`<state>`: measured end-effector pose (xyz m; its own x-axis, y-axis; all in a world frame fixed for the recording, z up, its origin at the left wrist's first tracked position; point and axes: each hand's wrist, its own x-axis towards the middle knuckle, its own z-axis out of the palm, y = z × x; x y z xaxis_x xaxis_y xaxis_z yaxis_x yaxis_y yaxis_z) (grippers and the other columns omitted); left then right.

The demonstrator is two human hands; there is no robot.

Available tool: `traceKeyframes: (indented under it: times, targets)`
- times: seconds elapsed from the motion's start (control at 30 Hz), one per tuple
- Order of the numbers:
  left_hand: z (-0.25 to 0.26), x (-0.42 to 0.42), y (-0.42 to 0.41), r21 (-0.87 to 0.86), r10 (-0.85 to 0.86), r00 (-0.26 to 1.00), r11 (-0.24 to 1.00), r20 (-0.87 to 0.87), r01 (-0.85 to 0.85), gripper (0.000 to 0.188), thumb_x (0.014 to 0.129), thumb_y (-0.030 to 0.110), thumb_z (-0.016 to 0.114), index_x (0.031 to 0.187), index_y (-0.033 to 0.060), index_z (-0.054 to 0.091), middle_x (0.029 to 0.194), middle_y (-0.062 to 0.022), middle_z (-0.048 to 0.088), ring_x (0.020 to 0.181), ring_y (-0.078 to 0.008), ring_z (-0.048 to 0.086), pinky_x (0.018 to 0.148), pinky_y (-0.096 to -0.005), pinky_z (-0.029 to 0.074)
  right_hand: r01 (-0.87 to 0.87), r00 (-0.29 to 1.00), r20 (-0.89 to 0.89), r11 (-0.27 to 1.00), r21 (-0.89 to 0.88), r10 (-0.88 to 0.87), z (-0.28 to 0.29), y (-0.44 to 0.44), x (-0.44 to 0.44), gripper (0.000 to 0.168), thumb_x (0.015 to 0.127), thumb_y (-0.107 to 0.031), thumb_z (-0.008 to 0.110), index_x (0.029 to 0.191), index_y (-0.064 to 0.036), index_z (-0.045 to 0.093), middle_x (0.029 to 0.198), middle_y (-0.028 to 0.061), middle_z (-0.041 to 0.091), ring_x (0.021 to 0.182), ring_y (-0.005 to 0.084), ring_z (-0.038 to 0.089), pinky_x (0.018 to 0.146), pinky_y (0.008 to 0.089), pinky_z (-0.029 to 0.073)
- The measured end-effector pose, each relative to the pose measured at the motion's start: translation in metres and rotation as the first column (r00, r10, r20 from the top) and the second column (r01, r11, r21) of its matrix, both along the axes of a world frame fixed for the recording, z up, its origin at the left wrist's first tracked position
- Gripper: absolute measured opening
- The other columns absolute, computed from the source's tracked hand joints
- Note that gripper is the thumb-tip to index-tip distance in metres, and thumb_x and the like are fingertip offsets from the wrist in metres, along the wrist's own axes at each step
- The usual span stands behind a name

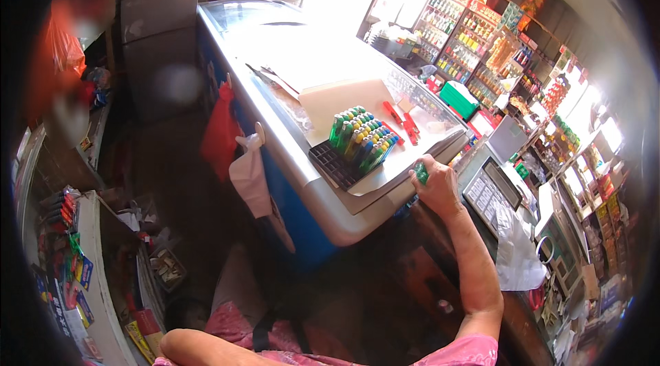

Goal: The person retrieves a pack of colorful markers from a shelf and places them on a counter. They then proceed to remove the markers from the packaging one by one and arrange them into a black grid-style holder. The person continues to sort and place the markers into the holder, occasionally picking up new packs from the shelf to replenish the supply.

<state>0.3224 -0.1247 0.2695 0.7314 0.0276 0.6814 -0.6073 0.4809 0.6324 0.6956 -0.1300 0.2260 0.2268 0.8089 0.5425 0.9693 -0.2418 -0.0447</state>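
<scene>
My right hand (438, 185) is closed around a small green translucent object (421, 172), just off the front right corner of a chest freezer (340, 221). On the freezer stands a black gridded tray (332, 166), its right part filled with rows of green, yellow and blue cigarette lighters (363, 139); its left cells show bare. Behind the lighters, several red lighters (410, 126) lie loose on cardboard and paper. My left hand is out of view; only the left forearm (221, 348) shows at the bottom edge.
A large calculator (492, 190) and a clear plastic bag (521, 258) lie on the counter at right. A red bag (220, 131) and a pale cloth (251, 175) hang from the freezer's side. Shelves of bottles (459, 46) stand behind; a shelf (100, 263) with packaged goods is at left.
</scene>
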Motion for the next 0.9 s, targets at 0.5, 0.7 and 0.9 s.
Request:
traceKeyframes:
  times: [0.5,0.7,0.9]
  targets:
    - [-0.03,0.022,0.007,0.148,0.223,0.956,0.956,0.188,-0.252,0.029,0.089,0.016,0.058,0.1,-0.0104,0.062,0.095,-0.0222,0.065,0.089,-0.0299,0.066,0.093,-0.0422,0.043,-0.046,0.999,-0.017,0.999,-0.002,0.046,-0.001,-0.001,0.004,0.024,0.076,-0.022,0.064,0.092,-0.005,0.057,0.075,0.0203,0.061,0.073,0.0377,0.061,0.065,0.0451,0.048]
    - [-0.036,0.044,0.021,0.147,0.018,0.993,0.989,0.113,-0.034,0.021,0.084,0.013,0.062,0.091,-0.0059,0.066,0.087,-0.0178,0.067,0.082,-0.027,0.067,0.089,-0.041,0.044,-0.011,0.999,-0.048,1.0,-0.019,0.011,0.002,-0.001,0.003,0.026,0.076,-0.022,0.064,0.095,-0.004,0.061,0.077,0.0209,0.062,0.075,0.0379,0.061,0.067,0.0445,0.048]
    - [-0.04,0.04,-0.005,0.192,0.387,0.857,0.863,0.342,-0.466,0.018,0.084,0.011,0.058,0.085,-0.0052,0.065,0.082,-0.0159,0.066,0.074,-0.0248,0.066,0.078,-0.0378,0.05,-0.021,0.999,-0.027,1.0,-0.021,0.02,0.005,0.004,0.0,0.029,0.078,-0.024,0.062,0.097,-0.002,0.061,0.081,0.0232,0.062,0.078,0.0375,0.061,0.071,0.043,0.048]
